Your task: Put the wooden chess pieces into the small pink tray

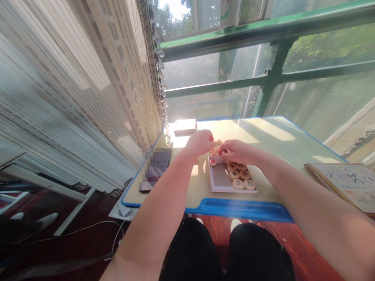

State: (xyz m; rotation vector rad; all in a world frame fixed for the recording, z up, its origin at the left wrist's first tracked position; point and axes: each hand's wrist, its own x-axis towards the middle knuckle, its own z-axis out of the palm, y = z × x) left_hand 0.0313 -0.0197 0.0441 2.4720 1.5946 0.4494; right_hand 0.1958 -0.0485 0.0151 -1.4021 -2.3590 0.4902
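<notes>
On the table, a shallow white box point(221, 177) holds round wooden Chinese chess pieces point(238, 184) with dark characters along its right side. One red-marked piece point(213, 161) lies in its far left corner. More red-marked pieces point(213, 150) are bunched just past the box's far edge. My left hand point(201, 141) is beside that bunch on the left, fingers curled and their tips hidden. Over the far edge reaches my right hand point(234, 151), its thumb and fingers closed on a Chinese chess piece at the bunch; the fingers partly cover it.
A white box point(185, 127) stands at the table's far left. A dark tablet or phone point(158, 168) lies at the left edge. A flat framed board with drawings point(345, 183) lies at right. Curtains point(125, 70) hang on the left; a green-framed window point(216, 78) is ahead.
</notes>
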